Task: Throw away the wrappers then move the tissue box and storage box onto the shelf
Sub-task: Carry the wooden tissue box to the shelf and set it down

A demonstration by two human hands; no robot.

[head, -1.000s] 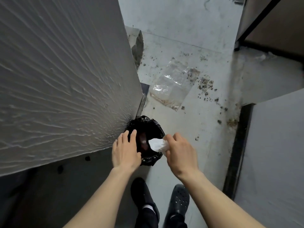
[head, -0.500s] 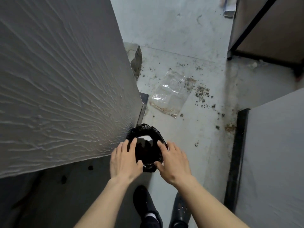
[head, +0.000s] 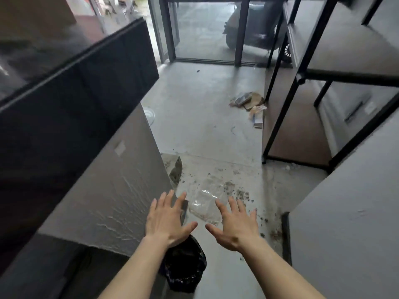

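Left hand (head: 167,220) and right hand (head: 235,224) hover spread and empty, palms down, above a bin lined with a black bag (head: 183,267) on the floor (head: 200,130). We note the bag is glossy and crumpled; its contents are too dark to read. A grey textured worktop (head: 108,190) crowds our left. A clear plastic sheet (head: 208,201) lies ahead amid scattered dirt. Black-framed shelf (head: 302,83) stands at right, litter (head: 250,104) near its foot. Floor between runs open toward a glass door (head: 205,29).

Two bare forearms in frame, no sleeves visible. left hand (head: 166,221) and right hand (head: 236,226) bare: no gloves, rings, watch or wristbands visible.
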